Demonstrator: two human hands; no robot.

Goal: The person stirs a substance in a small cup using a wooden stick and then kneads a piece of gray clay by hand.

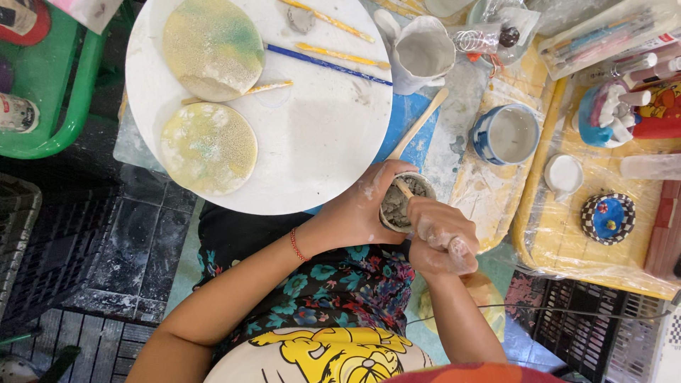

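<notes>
Left hand wrapped around small clay cup, lower centre of frame; right hand closed on wooden stick dipped into it. Clear yellow-edged package at upper right. Round labelled container at left edge.

Both forearms reach from the near edge toward the middle of the scene, bare and angled inward so the hands meet. The left hand is cupped, fingers curled to the right, a red string at its wrist. The right hand is closed in a fist, knuckles up, smeared with grey.
</notes>
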